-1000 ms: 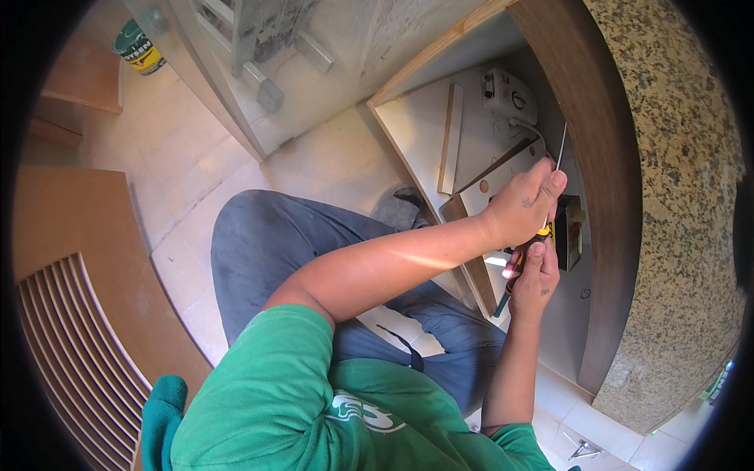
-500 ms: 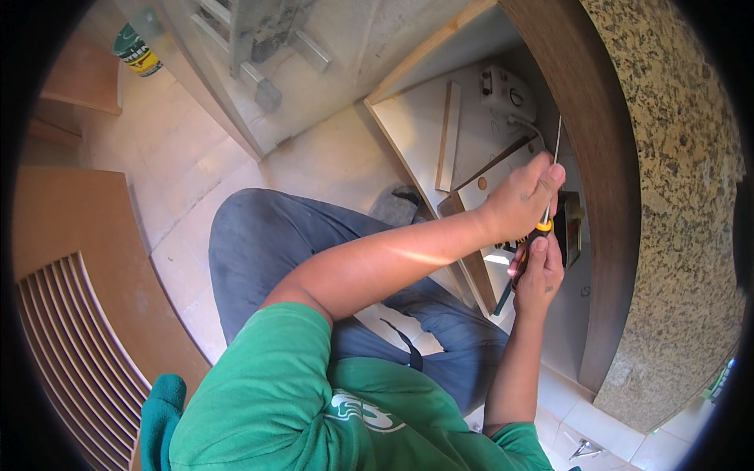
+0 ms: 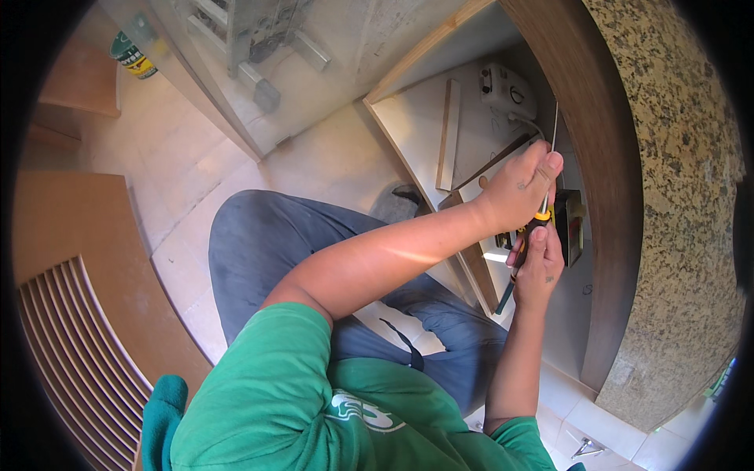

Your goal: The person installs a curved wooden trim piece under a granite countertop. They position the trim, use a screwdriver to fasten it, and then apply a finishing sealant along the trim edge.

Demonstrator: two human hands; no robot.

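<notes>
Left hand (image 3: 518,186) wrapped round screwdriver (image 3: 542,217) shaft, right hand (image 3: 542,271) gripping handle — tip seating unclear; skewed push could slip.

A pale tiled floor (image 3: 184,188) stretches between a slatted brown panel (image 3: 110,243) and a speckled stone countertop (image 3: 683,204).

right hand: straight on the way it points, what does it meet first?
Likely the left hand, just ahead on the shaft of the screwdriver that the right hand holds; exact depth is unclear.
</notes>
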